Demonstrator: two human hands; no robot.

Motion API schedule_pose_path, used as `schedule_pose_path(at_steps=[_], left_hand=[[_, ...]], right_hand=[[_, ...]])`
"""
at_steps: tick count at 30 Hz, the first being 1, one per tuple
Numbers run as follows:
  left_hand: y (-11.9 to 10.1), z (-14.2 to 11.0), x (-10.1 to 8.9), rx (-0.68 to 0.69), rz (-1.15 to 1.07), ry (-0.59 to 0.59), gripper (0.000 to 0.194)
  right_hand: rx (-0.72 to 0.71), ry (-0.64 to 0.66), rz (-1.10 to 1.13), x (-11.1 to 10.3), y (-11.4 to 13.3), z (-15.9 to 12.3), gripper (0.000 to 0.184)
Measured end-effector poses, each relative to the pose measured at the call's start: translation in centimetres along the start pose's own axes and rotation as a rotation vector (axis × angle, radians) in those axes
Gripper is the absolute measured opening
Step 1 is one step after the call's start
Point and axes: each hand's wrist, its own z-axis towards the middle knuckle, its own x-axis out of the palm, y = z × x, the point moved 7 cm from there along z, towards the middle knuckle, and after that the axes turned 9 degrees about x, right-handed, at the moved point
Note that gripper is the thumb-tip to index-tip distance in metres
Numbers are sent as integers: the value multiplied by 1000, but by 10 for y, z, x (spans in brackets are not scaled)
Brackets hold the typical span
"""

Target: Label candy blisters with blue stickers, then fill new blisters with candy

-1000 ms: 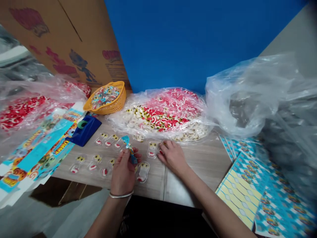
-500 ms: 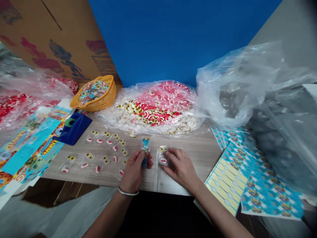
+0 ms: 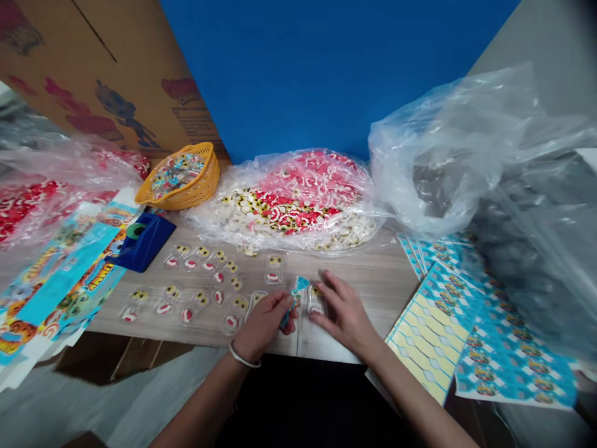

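Observation:
A small blue printed sticker (image 3: pixel 298 286) is pinched between the thumb and fingers of my left hand (image 3: pixel 265 320), which wears a white band at the wrist. Just right of it, my right hand (image 3: pixel 342 314) grips the right side of a clear plastic case (image 3: pixel 316 300) lying on the table, thumb below and fingers above. Yellow eye pieces and a red-and-white mouth piece show inside that case, partly covered by the fingers. Another such case (image 3: pixel 274 269) lies above my left hand. Several more cases (image 3: pixel 187 306) are spread in rows to the left.
Behind stands a clear bag (image 3: pixel 298 205) of red, white and yellow pieces. A yellow basket (image 3: pixel 186 186) and a blue tape dispenser (image 3: pixel 144 242) are at the left, by printed cardboard (image 3: pixel 79 261). Sticker sheets (image 3: pixel 429 330) and a large plastic bag (image 3: pixel 443 162) occupy the right.
My left hand has moved right and slightly down with the sticker, toward the case at my right hand. The case above it now shows uncovered.

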Motion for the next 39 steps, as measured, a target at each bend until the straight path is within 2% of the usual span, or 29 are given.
schedule_pose_path(at_steps=[2,5,7,8,10,12,15,18,21,26,34,39], left_hand=[[0,-1,14,-5,143,142,33],[-6,0,31,53,379,286,29],[-14,1,41,151,524,351,28],[-17,1,46,202,579,379,28],[-22,-1,52,275,644,431,25],[-22,-4,55,291,661,467,22],[-18,-5,47,230,602,391,12],[-14,3,33,154,502,248,29],[-14,16,29,159,479,207,17],[-16,38,26,231,645,107,7],[1,49,21,186,660,74,6],[2,53,22,200,858,85,6]], right_hand=[[106,-49,184,-21,-7,-5,39],[189,12,325,-37,-3,-6,41],[173,77,328,-36,4,-7,50],[180,102,333,-32,6,-9,49],[241,145,389,-21,3,-17,37],[325,171,468,-10,-2,-27,27],[406,170,532,-1,-7,-39,23],[463,151,560,1,-14,-38,21],[491,113,551,0,-23,-23,19],[507,75,338,1,-39,5,17],[483,114,259,7,-44,11,18],[486,170,183,11,-40,12,22]])
